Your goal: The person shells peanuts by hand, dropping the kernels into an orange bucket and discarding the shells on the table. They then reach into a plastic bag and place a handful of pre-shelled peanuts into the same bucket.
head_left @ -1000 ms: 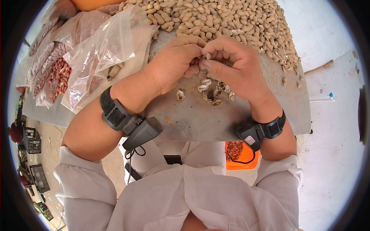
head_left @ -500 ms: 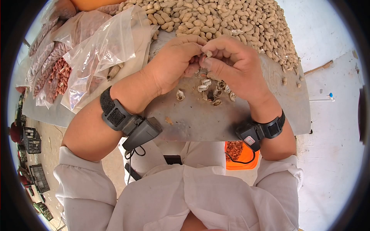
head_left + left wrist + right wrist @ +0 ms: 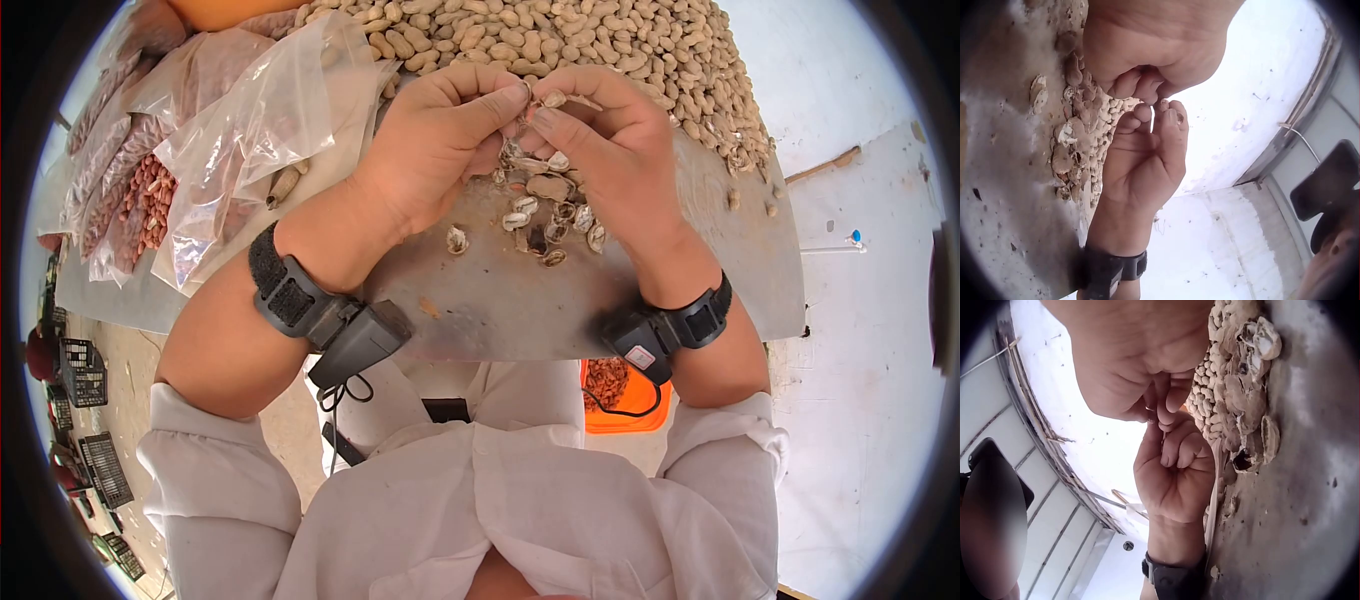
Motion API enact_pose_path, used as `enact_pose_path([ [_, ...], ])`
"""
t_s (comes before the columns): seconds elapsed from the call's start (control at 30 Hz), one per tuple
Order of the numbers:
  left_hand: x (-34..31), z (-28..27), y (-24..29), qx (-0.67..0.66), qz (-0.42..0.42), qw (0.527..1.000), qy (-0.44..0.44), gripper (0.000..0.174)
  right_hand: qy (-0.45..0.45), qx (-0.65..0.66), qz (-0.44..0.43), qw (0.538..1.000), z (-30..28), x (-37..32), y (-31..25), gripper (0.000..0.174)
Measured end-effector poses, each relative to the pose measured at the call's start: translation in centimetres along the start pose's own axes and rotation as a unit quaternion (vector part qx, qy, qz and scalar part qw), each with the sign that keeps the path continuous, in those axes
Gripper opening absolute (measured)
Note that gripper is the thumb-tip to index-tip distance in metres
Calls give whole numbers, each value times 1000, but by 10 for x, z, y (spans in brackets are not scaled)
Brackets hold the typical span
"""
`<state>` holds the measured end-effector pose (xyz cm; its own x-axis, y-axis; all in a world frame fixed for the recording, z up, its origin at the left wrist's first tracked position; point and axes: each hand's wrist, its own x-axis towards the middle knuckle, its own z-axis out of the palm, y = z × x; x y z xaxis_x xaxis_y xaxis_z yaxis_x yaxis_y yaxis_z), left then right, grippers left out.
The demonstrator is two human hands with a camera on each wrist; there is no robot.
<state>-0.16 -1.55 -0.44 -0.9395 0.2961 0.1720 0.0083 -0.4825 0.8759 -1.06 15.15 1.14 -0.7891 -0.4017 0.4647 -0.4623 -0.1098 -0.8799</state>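
In the head view, both hands meet at the fingertips over the table, just short of the peanut pile. My right hand (image 3: 625,150) pinches a cracked peanut shell (image 3: 554,99) between thumb and forefinger. Opposite it, the thumb and forefinger of my left hand (image 3: 425,140) close together at the same peanut, its remaining fingers curled beneath. Fingers hide most of the peanut in both wrist views. Below the hands lie several split, hollow shells (image 3: 517,219) and a whole-looking pod (image 3: 548,187).
A large heap of unshelled peanuts (image 3: 600,40) covers the far side of the metal table (image 3: 480,320). To the left lie clear plastic bags (image 3: 260,130) and red shelled peanuts (image 3: 150,205). An orange tub (image 3: 640,420) stands under the table edge.
Both hands have shifted slightly forward, and more of the shells beneath them shows. The shell at the right fingertips now looks broken open, with a piece sticking out to the right.
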Motion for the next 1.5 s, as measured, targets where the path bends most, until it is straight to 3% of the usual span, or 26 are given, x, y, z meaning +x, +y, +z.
enact_pose_path([
  [0.2, -3, 7, 3, 54, 24, 997, 48, 12, 35, 49, 30, 998, 1, 2, 5, 18],
  [0.7, -4, 7, 10, 83, 40, 994, 60, 23, -20, 15, 49, 998, -13, 7, -4, 17],
  [0.9, -1, 1, 12, 51, 59, 995, 69, 25, -147, -137, 99, 974, -23, 5, -18, 15],
  [1.0, -1, 1, 12, 58, 62, 994, 65, 25, -194, -297, 59, 933, -38, 11, -22, 16],
  [1.1, -2, 2, 12, 59, 60, 994, 66, 25, -209, -377, 50, 901, -48, 12, -29, 15],
  [1.2, -2, 2, 12, 60, 59, 994, 68, 25, -187, -375, 11, 908, -61, 10, -24, 11],
  [1.3, -2, 1, 12, 59, 59, 995, 63, 25, -162, -433, 91, 882, -62, 11, -29, 9],
  [1.5, -2, 0, 12, 56, 56, 996, 50, 25, -179, -498, 166, 832, -60, 10, -32, 18],
])
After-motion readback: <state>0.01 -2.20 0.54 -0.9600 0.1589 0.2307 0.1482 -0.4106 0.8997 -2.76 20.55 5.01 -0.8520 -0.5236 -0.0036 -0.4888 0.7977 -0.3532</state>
